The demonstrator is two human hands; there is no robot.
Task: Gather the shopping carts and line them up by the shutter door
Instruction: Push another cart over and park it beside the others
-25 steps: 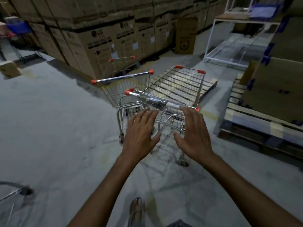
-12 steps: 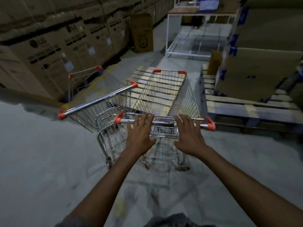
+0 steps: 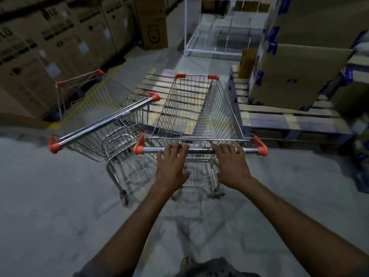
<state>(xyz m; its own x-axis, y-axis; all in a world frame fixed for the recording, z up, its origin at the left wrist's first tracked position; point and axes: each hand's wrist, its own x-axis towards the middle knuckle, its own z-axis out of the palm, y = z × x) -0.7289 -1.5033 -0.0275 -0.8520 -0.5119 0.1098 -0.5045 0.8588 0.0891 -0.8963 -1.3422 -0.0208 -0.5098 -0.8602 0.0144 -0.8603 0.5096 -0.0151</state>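
Note:
A wire shopping cart (image 3: 197, 108) with orange corner caps stands straight ahead of me, its chrome handle bar (image 3: 199, 150) across the middle of the view. My left hand (image 3: 172, 166) grips the bar left of centre, fingers curled over it. My right hand (image 3: 232, 166) grips the bar right of centre the same way. A second shopping cart (image 3: 99, 120) stands close on the left, angled away, its handle end almost touching my cart's left corner. No shutter door is in view.
Stacked cardboard boxes (image 3: 60, 43) line the left side. A low wooden pallet (image 3: 157, 84) lies ahead under the cart's nose. A pallet (image 3: 283, 120) with large boxes (image 3: 299, 72) blocks the right. A white metal rack (image 3: 217, 37) stands at the back. Grey concrete floor (image 3: 50, 206) spreads to the left.
My hands went from hovering open over the handle to gripping it. The cart now faces straight ahead and appears closer, with the pallet and boxes nearer.

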